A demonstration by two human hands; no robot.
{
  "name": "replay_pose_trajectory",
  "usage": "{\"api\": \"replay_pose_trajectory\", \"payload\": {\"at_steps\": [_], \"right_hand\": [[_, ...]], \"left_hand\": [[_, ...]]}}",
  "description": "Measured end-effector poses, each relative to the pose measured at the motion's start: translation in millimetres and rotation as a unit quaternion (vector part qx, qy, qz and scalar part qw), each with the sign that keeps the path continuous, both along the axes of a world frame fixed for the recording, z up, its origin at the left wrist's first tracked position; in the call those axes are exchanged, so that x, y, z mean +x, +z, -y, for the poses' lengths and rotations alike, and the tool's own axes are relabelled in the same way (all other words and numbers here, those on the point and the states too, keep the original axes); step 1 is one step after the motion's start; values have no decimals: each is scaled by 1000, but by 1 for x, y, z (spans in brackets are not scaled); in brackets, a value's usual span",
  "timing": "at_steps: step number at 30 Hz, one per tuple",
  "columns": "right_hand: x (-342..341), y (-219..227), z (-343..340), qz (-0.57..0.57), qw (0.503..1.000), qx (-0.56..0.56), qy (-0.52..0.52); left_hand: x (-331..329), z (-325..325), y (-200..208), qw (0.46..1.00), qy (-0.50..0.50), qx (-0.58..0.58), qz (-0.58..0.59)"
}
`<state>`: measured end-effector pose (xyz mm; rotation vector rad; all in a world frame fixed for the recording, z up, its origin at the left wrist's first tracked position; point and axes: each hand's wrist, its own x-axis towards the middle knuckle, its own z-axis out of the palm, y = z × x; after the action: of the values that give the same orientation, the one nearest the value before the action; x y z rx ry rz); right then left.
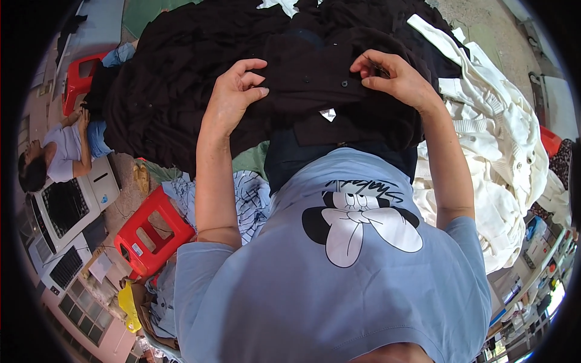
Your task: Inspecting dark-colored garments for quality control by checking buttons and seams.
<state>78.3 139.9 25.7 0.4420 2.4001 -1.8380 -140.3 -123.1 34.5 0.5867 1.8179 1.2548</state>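
A dark knitted garment with small dark buttons lies spread over my lap, part of it folded over. At its left edge is my left hand, thumb and fingers apart, the fingertips close to the cloth. My right hand is on the garment's right side with its fingers curled. Something small and dark shows between those fingers; I cannot tell whether it is cloth or a separate thing. A small white label shows below the buttons, between the folds.
A large heap of dark garments spreads ahead and left. White buttoned knitwear is piled on my right. Red plastic stools and blue-white patterned cloth are on the left. Another person sits at far left.
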Motion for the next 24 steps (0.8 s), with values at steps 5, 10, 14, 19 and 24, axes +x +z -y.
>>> {"api": "replay_pose_trajectory", "payload": {"at_steps": [5,10,14,19,24], "right_hand": [[-7,-7,7,-34,999,27,31],[-11,-1,9,-2,998,49,43],[-4,3,23,-76,982,173,-26],[7,3,51,-250,872,412,-88],[20,-4,75,-339,777,516,-122]], "left_hand": [[2,5,0,999,-2,36,9],[2,4,5,999,4,36,-9],[34,-7,20,857,27,-48,-512],[99,-30,25,982,-32,54,178],[113,-61,-11,888,90,108,439]]}}
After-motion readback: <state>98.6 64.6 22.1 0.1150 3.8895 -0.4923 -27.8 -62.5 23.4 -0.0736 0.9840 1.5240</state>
